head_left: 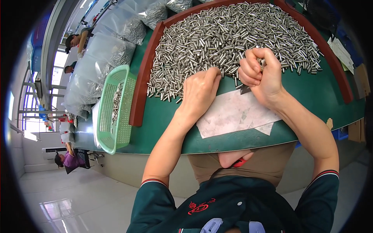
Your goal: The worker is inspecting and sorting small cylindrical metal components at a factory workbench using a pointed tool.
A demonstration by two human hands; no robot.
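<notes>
A wide heap of small shiny metal pins [233, 35] covers the far part of the green tabletop [167, 124]. At the heap's near edge my left hand [200, 91] rests back-up. Its fingers are curled in and pressed together, and anything they hold is hidden. My right hand [262, 73] makes a fist just to the right, over the near edge of the pins. A dark, pointed blade-like piece [244, 89] sticks out below this fist, and something pale shows at its top. Beneath and between both wrists lies a smudged white sheet [233, 114].
A reddish-brown raised border [145, 77] frames the pins. On the left stands a green perforated basket [128, 112] with some pins inside. Clear plastic bags [120, 50] full of pins line the far left. Papers [341, 52] lie beyond the right border. Other people sit farther left.
</notes>
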